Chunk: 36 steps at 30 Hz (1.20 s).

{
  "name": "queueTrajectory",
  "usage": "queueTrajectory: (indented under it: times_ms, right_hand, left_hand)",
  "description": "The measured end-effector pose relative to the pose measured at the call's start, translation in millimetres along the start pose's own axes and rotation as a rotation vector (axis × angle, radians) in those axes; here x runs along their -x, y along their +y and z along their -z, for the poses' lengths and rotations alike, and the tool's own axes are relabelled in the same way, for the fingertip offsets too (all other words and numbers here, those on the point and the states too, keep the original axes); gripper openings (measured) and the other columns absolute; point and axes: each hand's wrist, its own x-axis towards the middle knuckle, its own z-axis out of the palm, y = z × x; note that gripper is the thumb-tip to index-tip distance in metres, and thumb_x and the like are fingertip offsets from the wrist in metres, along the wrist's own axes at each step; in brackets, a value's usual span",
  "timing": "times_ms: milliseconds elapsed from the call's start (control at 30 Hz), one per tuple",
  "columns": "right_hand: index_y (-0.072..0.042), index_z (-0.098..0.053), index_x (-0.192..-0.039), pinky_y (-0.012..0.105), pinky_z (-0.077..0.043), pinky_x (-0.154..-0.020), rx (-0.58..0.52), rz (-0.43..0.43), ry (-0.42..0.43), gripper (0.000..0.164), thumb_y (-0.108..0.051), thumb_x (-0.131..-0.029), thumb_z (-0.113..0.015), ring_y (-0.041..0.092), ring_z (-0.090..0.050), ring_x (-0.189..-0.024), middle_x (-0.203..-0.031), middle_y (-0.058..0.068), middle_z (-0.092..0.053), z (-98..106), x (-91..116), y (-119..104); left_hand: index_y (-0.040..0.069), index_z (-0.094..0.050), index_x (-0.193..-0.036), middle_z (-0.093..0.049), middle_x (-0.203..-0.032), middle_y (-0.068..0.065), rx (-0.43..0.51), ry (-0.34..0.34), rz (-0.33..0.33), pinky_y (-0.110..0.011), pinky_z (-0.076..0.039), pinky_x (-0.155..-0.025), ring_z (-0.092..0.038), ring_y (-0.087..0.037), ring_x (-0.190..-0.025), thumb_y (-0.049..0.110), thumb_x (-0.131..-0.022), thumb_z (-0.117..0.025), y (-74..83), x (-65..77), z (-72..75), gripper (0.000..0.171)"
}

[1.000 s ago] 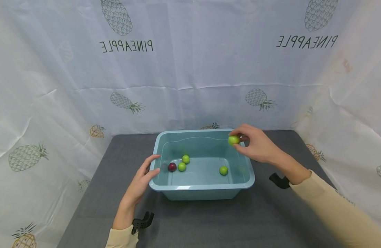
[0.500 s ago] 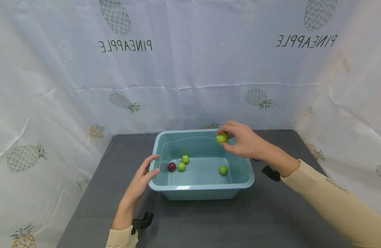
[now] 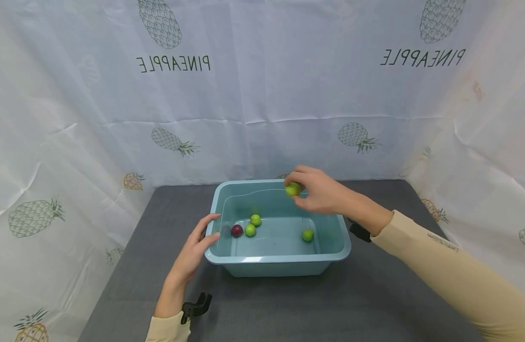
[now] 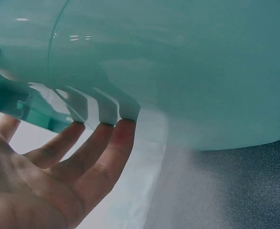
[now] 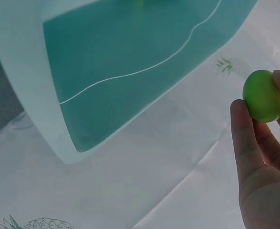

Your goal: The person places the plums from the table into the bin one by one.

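My right hand (image 3: 320, 190) pinches a small round green fruit (image 3: 293, 189) between thumb and fingers, above the back part of a pale blue-green plastic basin (image 3: 279, 259). Up close in the right wrist view, the green fruit (image 5: 264, 98) looks smooth and glossy. At the basin's left end, my left hand (image 3: 192, 249) holds the rim, thumb and a finger over it. The left wrist view shows several fingertips (image 4: 125, 126) against the outer wall. Inside the basin lie a dark red fruit (image 3: 237, 231), two green fruits (image 3: 250, 230) beside it, and another green fruit (image 3: 307, 235) at the right.
The basin stands on a dark grey table covering (image 3: 288, 304). White cloth (image 3: 262, 90) printed with pineapples hangs behind and along both sides. A black band (image 3: 196, 306) with a mount sits on the left wrist.
My right hand has moved left with the green fruit, from the basin's right back corner toward the middle of its back edge. The left hand and the fruits in the basin stay put.
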Motion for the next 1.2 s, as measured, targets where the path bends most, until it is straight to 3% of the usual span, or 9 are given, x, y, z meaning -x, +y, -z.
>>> queueTrajectory:
  times_ms: [600,1200]
  right_hand:
    - [-0.006,-0.067,-0.119,0.038,-0.048,-0.080,0.019,-0.030,-0.125,0.029,-0.004,-0.090,-0.066,0.023,-0.055,-0.094,-0.111,0.006,-0.059,-26.4,-39.1,-4.8]
    - [-0.008,-0.067,-0.122,0.036,-0.048,-0.080,0.086,-0.019,-0.280,0.030,-0.005,-0.093,-0.064,0.021,-0.054,-0.095,-0.116,0.008,-0.058,-66.4,-59.9,2.4]
  left_hand:
    - [0.018,-0.040,-0.152,-0.021,-0.164,-0.014,-0.005,-0.005,-0.010,-0.060,-0.034,-0.105,-0.033,-0.039,-0.144,0.022,-0.106,-0.055,-2.4,0.4,1.2,0.049]
    - [0.019,-0.040,-0.152,-0.023,-0.163,-0.013,0.002,-0.011,-0.011,-0.057,-0.036,-0.103,-0.037,-0.038,-0.142,0.023,-0.106,-0.054,-3.5,-0.7,2.8,0.048]
